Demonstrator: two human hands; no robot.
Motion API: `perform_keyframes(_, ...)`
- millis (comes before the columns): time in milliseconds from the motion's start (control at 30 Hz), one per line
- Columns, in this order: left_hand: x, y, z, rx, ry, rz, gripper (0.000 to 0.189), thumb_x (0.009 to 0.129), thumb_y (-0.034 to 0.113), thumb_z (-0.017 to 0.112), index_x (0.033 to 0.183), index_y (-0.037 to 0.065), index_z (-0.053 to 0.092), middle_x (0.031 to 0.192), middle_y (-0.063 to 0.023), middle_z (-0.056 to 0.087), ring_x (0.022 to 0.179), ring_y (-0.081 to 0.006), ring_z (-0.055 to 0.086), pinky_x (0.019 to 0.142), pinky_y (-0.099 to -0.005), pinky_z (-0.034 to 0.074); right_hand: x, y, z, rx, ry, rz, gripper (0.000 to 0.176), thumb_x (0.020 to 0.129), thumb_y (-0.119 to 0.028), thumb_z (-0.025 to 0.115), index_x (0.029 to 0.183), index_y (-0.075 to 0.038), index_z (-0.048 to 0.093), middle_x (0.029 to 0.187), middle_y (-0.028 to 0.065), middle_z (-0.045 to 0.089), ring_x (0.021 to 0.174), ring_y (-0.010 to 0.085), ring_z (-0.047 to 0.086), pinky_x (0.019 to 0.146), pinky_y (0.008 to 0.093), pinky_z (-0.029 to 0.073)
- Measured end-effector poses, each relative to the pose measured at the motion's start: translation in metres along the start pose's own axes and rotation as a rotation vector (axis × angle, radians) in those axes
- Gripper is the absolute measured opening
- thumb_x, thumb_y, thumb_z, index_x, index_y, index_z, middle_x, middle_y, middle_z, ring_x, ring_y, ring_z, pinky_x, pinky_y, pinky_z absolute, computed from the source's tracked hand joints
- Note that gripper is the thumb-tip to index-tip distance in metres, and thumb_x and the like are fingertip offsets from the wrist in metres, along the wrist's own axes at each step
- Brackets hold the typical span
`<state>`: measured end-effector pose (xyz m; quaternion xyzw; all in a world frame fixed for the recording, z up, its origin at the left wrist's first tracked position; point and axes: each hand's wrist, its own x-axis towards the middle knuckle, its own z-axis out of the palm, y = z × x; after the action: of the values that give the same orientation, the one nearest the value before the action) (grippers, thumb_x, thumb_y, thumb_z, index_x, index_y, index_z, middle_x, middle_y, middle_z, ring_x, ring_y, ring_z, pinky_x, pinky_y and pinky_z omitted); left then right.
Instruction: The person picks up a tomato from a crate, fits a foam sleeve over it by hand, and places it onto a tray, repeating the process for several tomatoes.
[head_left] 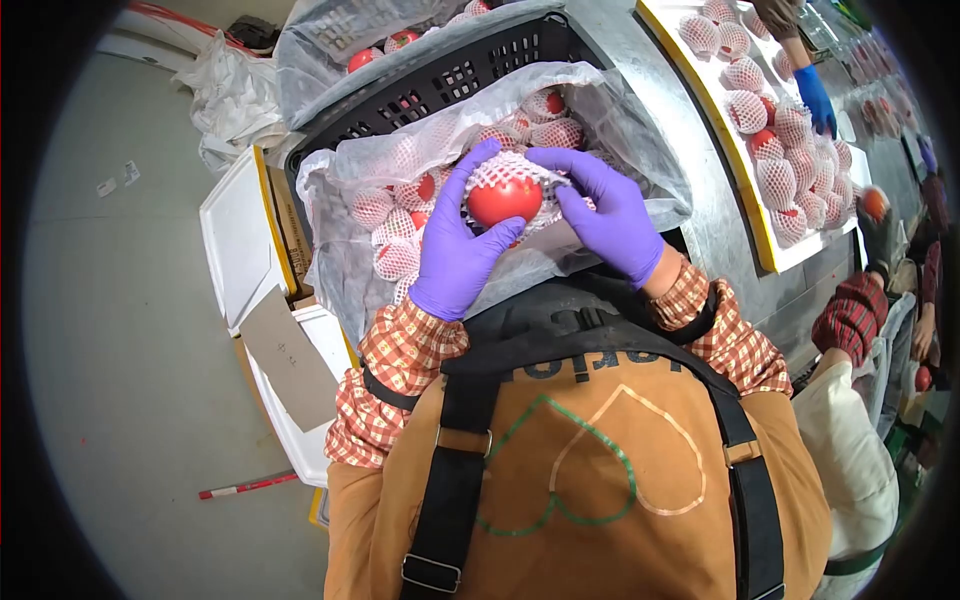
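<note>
A glossy red tomato (505, 203) is held above the lined crate, its upper part covered by a white foam net (512, 170). My left hand (455, 240), in a purple glove, is closed round the tomato's left side, thumb beneath and fingers at the top. On the other side my right hand (608, 212), also purple-gloved, pinches the edge of the net between thumb and fingers. Below both hands, the black crate (440, 85) with its translucent plastic liner (350, 165) contains several tomatoes in foam nets (395, 258).
Another lined crate (330, 45) stands behind. To the right, a white box with yellow edges (765, 245) has several netted tomatoes, and another person's blue-gloved hand (815, 98) reaches into it. White boxes (237, 230) and a cardboard piece (295, 355) are at the left.
</note>
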<state>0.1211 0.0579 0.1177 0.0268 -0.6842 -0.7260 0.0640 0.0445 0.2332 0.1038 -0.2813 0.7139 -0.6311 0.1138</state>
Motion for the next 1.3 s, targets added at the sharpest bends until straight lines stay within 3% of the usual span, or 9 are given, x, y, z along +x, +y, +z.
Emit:
perform_keyframes(267,0.007,0.009,0.027,0.701,-0.052,0.278,0.076,0.068,-0.004,0.067,0.138,0.016,0.044,0.115,-0.0155,0.05,0.105,-0.0311,0.055,0.092,-0.0366,0.048,-0.015,-0.002,-0.001,0.403,-0.048,0.263,0.075,0.08,-0.015,0.074,0.143,-0.004,0.034,0.129,0.0114,0.051,0.115,0.0162,0.052,0.091,0.0299,0.048)
perform_keyframes(467,0.038,0.014,0.016,0.492,0.033,0.272,0.071,0.072,0.004,0.072,0.137,0.012,0.044,0.116,-0.0137,0.052,0.104,-0.0254,0.056,0.09,-0.0354,0.047,-0.019,0.001,-0.029,0.315,-0.116,0.383,0.059,0.089,-0.014,0.062,0.142,-0.007,0.037,0.129,0.0103,0.051,0.11,0.0161,0.055,0.091,0.0295,0.047)
perform_keyframes(533,0.089,0.006,-0.016,0.46,0.215,0.509,0.062,0.081,0.015,0.073,0.135,0.007,0.043,0.118,-0.0131,0.054,0.097,-0.02,0.059,0.082,-0.0295,0.051,-0.02,0.008,-0.034,0.085,-0.019,0.13,0.056,0.089,-0.011,0.059,0.141,-0.008,0.039,0.131,0.0092,0.051,0.11,0.0173,0.055,0.092,0.03,0.047)
perform_keyframes(567,0.097,0.043,-0.021,0.147,0.224,0.117,0.066,0.084,0.023,0.072,0.137,0.004,0.038,0.114,-0.0137,0.056,0.085,-0.0182,0.063,0.069,-0.024,0.053,-0.021,0.011,-0.038,0.126,0.002,0.137,0.051,0.09,-0.008,0.057,0.138,-0.005,0.042,0.133,0.0086,0.051,0.111,0.0184,0.056,0.094,0.0302,0.046)
perform_keyframes(633,0.13,0.051,-0.05,0.119,0.408,0.192,0.073,0.087,0.032,0.068,0.141,0.004,0.028,0.115,-0.0157,0.055,0.091,-0.0187,0.062,0.068,-0.0291,0.054,-0.024,0.015,-0.048,0.123,0.012,0.123,0.049,0.09,-0.006,0.055,0.137,-0.004,0.043,0.133,0.0092,0.051,0.111,0.0185,0.056,0.096,0.0303,0.045)
perform_keyframes(767,0.12,0.03,-0.048,0.628,0.472,0.55,0.074,0.081,0.023,0.073,0.14,0.004,0.034,0.104,-0.0128,0.057,0.088,-0.0188,0.061,0.072,-0.0285,0.053,-0.029,0.017,-0.057,0.262,0.077,0.15,0.043,0.091,-0.001,0.05,0.134,0.001,0.045,0.134,0.0106,0.05,0.114,0.0188,0.055,0.1,0.0318,0.043)
perform_keyframes(833,0.106,-0.016,-0.035,0.754,0.178,0.503,0.05,0.08,0.016,0.069,0.127,0.008,0.054,0.108,-0.0095,0.062,0.092,-0.0207,0.06,0.078,-0.0315,0.05,-0.031,0.016,-0.057,0.308,0.084,0.157,0.041,0.091,0.001,0.048,0.132,0.002,0.047,0.131,0.0109,0.052,0.115,0.0189,0.055,0.101,0.0326,0.043)
perform_keyframes(967,0.066,-0.108,-0.011,1.081,-0.405,0.054,0.062,0.077,0.025,0.071,0.132,0.008,0.048,0.123,-0.0166,0.057,0.116,-0.0332,0.053,0.097,-0.0408,0.044,-0.032,0.021,-0.053,0.18,0.025,0.033,0.038,0.09,0.002,0.048,0.128,0.0,0.052,0.126,0.0108,0.056,0.11,0.0174,0.057,0.096,0.031,0.046)
perform_keyframes(1300,0.076,-0.147,0.002,1.334,-0.657,-0.146,0.084,0.065,0.033,0.078,0.136,0.005,0.042,0.122,-0.0195,0.053,0.112,-0.0357,0.051,0.095,-0.0437,0.043,-0.03,0.024,-0.046,-0.101,0.027,-0.037,0.035,0.086,0.0,0.052,0.12,-0.005,0.059,0.115,0.0106,0.062,0.091,0.019,0.064,0.083,0.0292,0.051)
